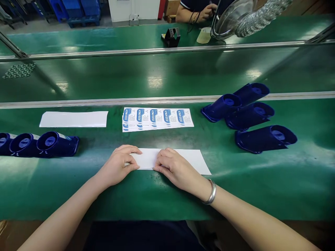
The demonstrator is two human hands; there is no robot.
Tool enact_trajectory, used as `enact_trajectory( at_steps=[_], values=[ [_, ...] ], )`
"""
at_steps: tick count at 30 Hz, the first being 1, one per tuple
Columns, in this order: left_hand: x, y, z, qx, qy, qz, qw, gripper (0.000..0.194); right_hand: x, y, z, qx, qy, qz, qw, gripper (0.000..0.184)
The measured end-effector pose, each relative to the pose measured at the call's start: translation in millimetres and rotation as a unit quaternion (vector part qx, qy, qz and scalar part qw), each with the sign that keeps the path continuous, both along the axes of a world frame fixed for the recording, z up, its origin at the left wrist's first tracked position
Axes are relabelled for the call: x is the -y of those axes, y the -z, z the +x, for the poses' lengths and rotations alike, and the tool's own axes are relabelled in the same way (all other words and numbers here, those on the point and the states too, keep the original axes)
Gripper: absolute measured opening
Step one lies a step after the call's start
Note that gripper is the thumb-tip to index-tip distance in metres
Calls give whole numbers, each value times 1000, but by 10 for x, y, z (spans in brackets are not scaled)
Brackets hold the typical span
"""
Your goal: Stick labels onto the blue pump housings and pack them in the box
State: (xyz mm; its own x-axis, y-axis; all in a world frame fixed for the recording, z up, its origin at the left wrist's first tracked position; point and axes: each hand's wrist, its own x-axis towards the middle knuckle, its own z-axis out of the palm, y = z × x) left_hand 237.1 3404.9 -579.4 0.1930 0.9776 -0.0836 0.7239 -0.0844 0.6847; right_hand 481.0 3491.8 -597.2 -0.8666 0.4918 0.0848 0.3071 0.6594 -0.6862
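A long white paper strip (192,158) lies across the green table in front of me, blank side up. My left hand (122,164) grips its left end between thumb and fingers. At the strip's middle, my right hand (170,165) has its fingers drawn together on the paper, thumb at the near edge; my fingers hide what lies under their tips. Just beyond my hands is a small stack of label sheets (158,119), printed in blue and white. Another blank white strip (73,119) rests to the left of that stack.
Several dark blue plastic housings (265,138) lie on the right. Three more housings (56,144), bearing labels, are lined up at the left edge. A metal rail (146,51) crosses behind. Beyond it are a co-worker's hand (208,12), a black holder (172,37) and a flexible duct (261,19).
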Motion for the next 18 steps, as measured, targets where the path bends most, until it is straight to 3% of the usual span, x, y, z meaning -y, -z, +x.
enact_trajectory(
  at_steps=[6, 12, 18],
  values=[
    [-103, -21, -37, -41, 3, -22, 999, 24, -6, -17, -32, 17, 25, 18, 999, 13],
    [-66, -85, -96, -27, 43, -46, 998, 18, -54, 9, 3, -33, 15, -92, 995, 10],
    [-15, -32, -85, -22, 22, -26, 999, 19, -50, -9, -35, -5, 21, -97, 995, 15]
  ],
)
